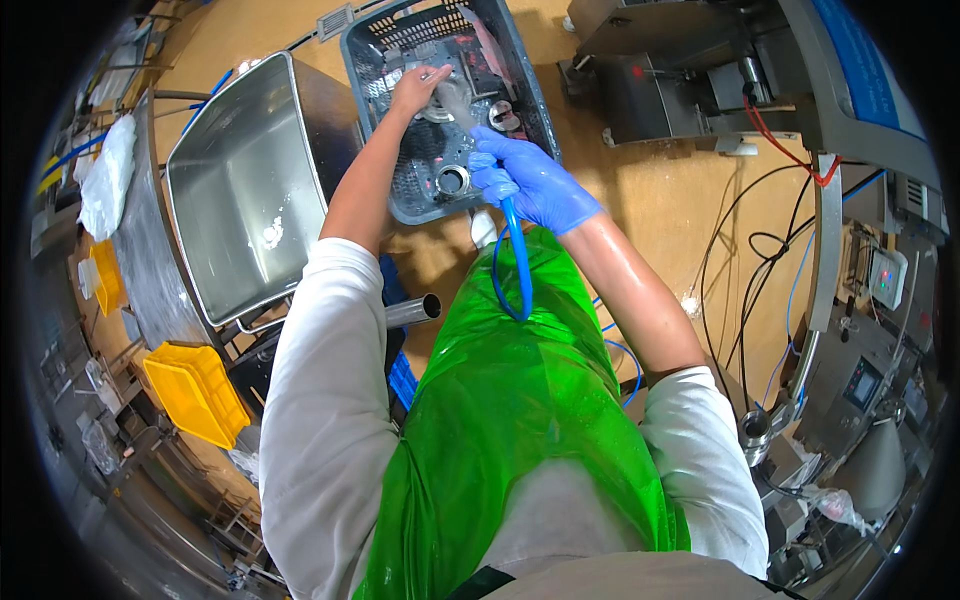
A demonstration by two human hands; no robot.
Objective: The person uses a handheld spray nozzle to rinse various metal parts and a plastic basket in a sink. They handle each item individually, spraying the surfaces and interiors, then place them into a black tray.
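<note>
My right hand point(529, 176), in a blue glove, grips a blue hose point(519, 259) that loops down in front of my apron. A blurred stream of water point(454, 105) sprays from it into a dark grey plastic crate point(416, 214). My bare left hand point(420, 88) reaches over the crate beside the stream, fingers extended, with nothing visible in it. Below the stream is a round metal part point(439, 114), partly hidden by spray. A metal ring point(453, 180) lies near the crate's near end, and another round metal part point(504, 116) is by its right wall.
Left of the crate stands a deep stainless steel tub point(232, 172). Stacked yellow crates point(196, 394) are farther left, and a metal pipe end point(414, 310) juts out near my left leg. Black cables point(772, 244) hang at right by steel machinery point(660, 97). The tan floor point(637, 195) looks wet.
</note>
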